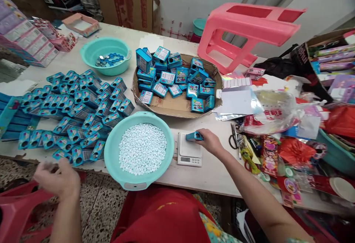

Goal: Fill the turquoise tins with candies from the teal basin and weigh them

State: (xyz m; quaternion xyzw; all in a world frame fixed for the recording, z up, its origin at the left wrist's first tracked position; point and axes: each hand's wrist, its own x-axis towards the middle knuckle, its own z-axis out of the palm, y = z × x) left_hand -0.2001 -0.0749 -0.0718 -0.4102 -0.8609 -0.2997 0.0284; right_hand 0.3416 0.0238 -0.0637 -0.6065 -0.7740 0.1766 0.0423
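Note:
My right hand grips a small blue candy box by its right end, at the back of the white digital scale. The box has a dark round opening on its near side. My left hand, slightly blurred, hovers at the table's front edge with thumb and fingers apart and nothing visible in it. Just beyond it stand rows of similar blue boxes with round holes. Between my hands, a turquoise basin holds many pale blue candies.
A cut-down cardboard tray holds blue boxes behind the scale. A smaller turquoise basin contains blue and silver round pieces. At right lie an upturned pink stool, scissors and mixed packaging. Another pink stool stands at lower left.

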